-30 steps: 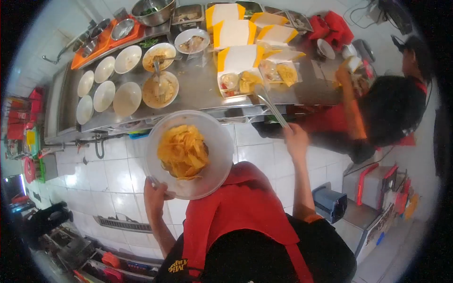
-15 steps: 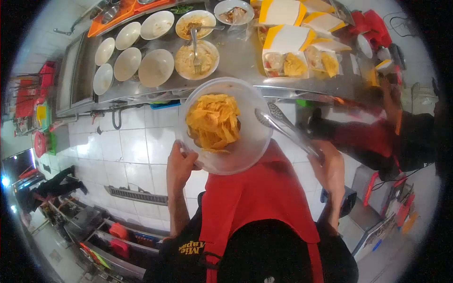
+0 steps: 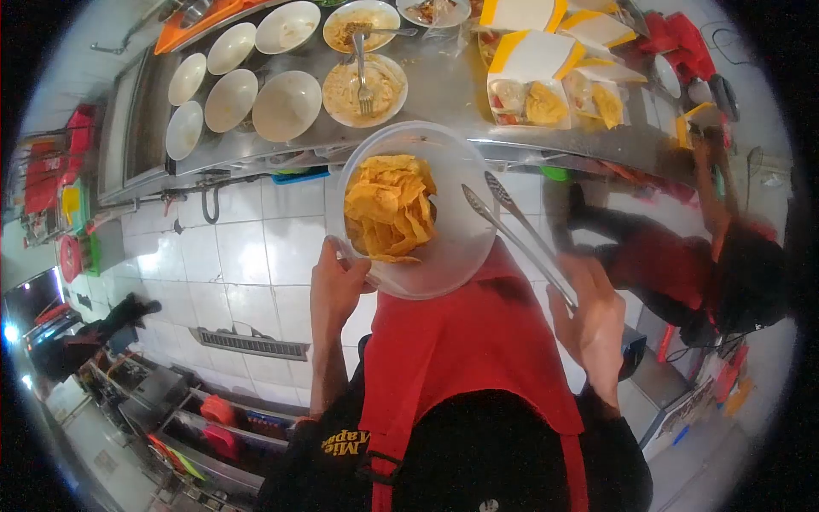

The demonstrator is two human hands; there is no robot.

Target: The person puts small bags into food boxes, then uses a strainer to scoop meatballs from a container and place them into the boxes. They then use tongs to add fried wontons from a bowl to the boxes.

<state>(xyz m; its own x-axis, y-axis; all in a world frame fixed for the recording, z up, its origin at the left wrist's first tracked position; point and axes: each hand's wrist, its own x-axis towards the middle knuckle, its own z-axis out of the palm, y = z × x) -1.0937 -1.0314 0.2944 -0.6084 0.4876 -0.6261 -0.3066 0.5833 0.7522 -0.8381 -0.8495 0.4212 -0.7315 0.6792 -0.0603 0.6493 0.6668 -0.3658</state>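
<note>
My left hand is closed on the rim of a translucent round tub. Fried yellow-orange chips are heaped at the tub's left side. Metal tongs are held in my right hand, their tips apart just right of the tub with nothing between them. Beyond the tub, a white bowl of noodles holds a fork. Open white and yellow boxes on the counter contain chips and small wrapped portions.
A steel counter runs across the top, with several white bowls at its left and an orange tray behind them. At the right, a co-worker in dark and red clothing reaches to a box.
The tongs' tips have swung upward and spread wider apart, and my right hand is slightly lower. The counter sits higher in view. The co-worker's arm has moved by a box at the right.
</note>
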